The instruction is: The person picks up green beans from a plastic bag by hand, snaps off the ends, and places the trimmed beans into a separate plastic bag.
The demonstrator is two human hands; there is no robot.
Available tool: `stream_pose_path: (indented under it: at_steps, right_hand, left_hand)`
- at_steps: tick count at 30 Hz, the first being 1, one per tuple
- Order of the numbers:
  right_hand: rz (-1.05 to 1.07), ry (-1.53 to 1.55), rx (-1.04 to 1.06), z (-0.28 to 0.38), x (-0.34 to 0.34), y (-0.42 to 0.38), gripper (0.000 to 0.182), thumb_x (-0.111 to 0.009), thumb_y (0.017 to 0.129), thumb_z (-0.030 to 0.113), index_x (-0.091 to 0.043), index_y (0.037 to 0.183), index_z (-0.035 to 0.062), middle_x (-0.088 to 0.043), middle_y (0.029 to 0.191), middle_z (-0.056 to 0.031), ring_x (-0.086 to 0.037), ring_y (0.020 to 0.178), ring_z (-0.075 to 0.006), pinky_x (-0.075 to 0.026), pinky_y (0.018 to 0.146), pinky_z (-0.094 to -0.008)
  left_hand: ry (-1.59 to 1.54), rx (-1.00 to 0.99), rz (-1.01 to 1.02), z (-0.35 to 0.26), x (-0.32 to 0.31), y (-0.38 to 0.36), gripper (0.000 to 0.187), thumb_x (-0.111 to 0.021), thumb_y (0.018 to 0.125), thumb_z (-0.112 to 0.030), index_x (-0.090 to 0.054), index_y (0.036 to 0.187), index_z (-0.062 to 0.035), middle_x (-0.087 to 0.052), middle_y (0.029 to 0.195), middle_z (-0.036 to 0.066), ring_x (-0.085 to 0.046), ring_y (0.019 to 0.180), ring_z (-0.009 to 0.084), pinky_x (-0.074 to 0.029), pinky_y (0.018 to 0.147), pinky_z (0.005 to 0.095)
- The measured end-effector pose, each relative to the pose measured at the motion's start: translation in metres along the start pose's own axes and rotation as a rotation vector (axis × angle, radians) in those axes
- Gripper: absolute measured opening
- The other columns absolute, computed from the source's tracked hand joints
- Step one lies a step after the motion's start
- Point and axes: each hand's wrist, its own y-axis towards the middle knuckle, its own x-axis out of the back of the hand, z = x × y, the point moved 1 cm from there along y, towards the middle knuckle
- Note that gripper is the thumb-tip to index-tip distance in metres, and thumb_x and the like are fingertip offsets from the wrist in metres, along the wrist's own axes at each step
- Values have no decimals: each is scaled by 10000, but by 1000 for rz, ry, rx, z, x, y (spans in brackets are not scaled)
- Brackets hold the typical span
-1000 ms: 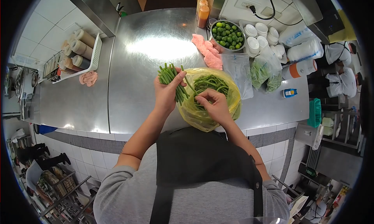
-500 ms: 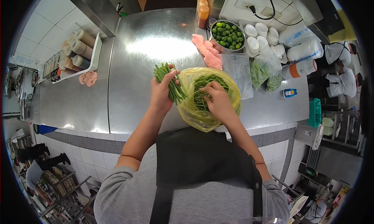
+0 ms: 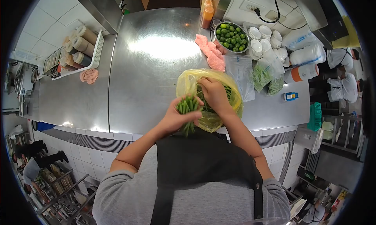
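Note:
My left hand (image 3: 174,116) is closed round a bunch of cut green beans (image 3: 188,106), held with the cut ends upward at the near left side of a yellow plastic bag (image 3: 231,115). More long green beans (image 3: 227,91) lie inside the bag, whose mouth is open. Over that mouth is my right hand (image 3: 214,95), its fingers pinched together by the bag's far left inner side. What those fingertips grip is hidden.
A steel counter (image 3: 145,88) carries the bag. Beyond it are a pink cloth (image 3: 211,52), a bowl of green limes (image 3: 232,37), white cups (image 3: 256,48), bagged greens (image 3: 263,75) and sauce bottles (image 3: 206,15). A white basket of bottles (image 3: 96,52) stands left.
My left hand has come nearer to me and rightward, tilting the bunch so its cut ends point up. My right hand has shifted slightly toward the bag's far left side.

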Motion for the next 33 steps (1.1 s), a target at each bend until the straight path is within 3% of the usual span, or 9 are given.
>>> stream_pose_path:
  at_steps: [2,6,9,11,13,18,21,29,33]
  right_hand:
    - [-62,173,-24,6,10,-5,159,-654,860,-5,-706,1010,10,-706,1001,-152,-680,926,-329,-527,826,-380]
    - [-184,307,22,20,37,-9,126,-685,872,-15,-694,997,-1,-726,956,-116,-698,857,-232,-534,799,-313]
    - [-245,673,-153,23,51,-19,96,-717,878,39,-694,964,4,-721,903,-59,-683,819,-131,-527,769,-285]
    - [-206,918,-265,33,65,-22,82,-721,883,44,-684,944,4,-712,898,-26,-641,802,-75,-514,770,-249]
    - [-165,891,-275,25,66,-29,84,-700,899,21,-668,974,0,-704,946,-50,-646,824,-89,-520,779,-253]
    - [-182,944,-228,22,51,-39,72,-662,914,-16,-650,984,0,-651,1013,-62,-619,861,-89,-517,795,-261]
    - [-247,918,-208,20,45,-41,67,-660,910,-12,-651,974,6,-611,1036,-49,-586,897,-82,-501,810,-257]
    - [75,1675,-765,21,51,-43,74,-681,880,65,-682,953,52,-615,1012,11,-581,876,-88,-478,779,-247]
    - [178,1680,-679,22,47,-45,72,-669,890,73,-665,958,50,-616,980,12,-584,834,-89,-480,771,-241]
  left_hand:
    - [238,-22,55,7,0,-7,405,-839,787,-27,-646,1143,-50,-629,864,-14,-640,782,85,-563,694,269]
    - [202,68,99,-4,-10,-6,312,-824,808,-46,-670,1079,-37,-643,824,-10,-630,707,82,-540,642,242]
    - [176,156,-101,4,-9,12,226,-809,828,-61,-685,1011,-14,-642,753,-1,-612,629,84,-512,586,232]
    - [84,-53,-339,9,-5,29,153,-762,853,-24,-679,977,10,-618,682,11,-583,574,93,-484,538,258]
    - [98,-89,-327,3,-6,39,126,-769,845,-14,-699,948,0,-666,733,31,-604,604,91,-499,556,257]
    - [690,-296,-190,2,-16,43,141,-815,813,-45,-732,919,-3,-734,838,28,-631,742,48,-540,686,252]
    - [746,-324,-212,2,-16,41,172,-830,800,-64,-730,927,-5,-734,822,22,-619,764,33,-538,714,249]
    - [837,-390,-229,0,-5,40,155,-826,797,-45,-717,899,-3,-745,840,42,-637,758,54,-543,712,252]
    - [768,-384,-257,-6,3,47,151,-826,798,-34,-707,884,-2,-738,837,55,-649,747,72,-547,686,253]
